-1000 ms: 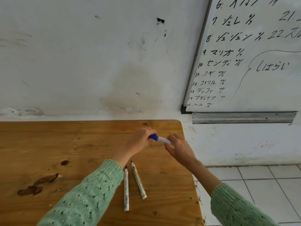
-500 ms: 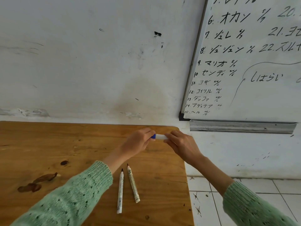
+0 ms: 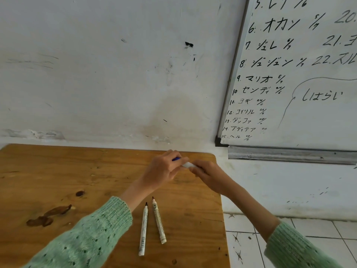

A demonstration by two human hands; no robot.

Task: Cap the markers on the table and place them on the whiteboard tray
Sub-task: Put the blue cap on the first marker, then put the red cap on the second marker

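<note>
Above the far right corner of the wooden table (image 3: pixel 58 171), both hands meet on one white marker (image 3: pixel 187 164). My left hand (image 3: pixel 164 171) is closed around its blue cap (image 3: pixel 176 159). My right hand (image 3: pixel 208 175) grips the white barrel. Only a short stretch of the marker shows between the fingers. Two uncapped white markers lie side by side near the table's front: one (image 3: pixel 143 229) with a dark tip, the other (image 3: pixel 158 220) with a reddish-brown tip. The grey metal whiteboard tray (image 3: pixel 289 154) runs along the bottom of the whiteboard (image 3: pixel 309 74) at the right.
A white wall stands behind the table. The table's right edge drops to a white tiled floor (image 3: pixel 289 238). Dark stains (image 3: pixel 48 215) mark the table at the left. The whiteboard carries handwritten lists.
The hands have stayed together on the marker, with less of the blue cap and barrel showing between them. My view has tilted up, so the table and markers sit lower in frame.
</note>
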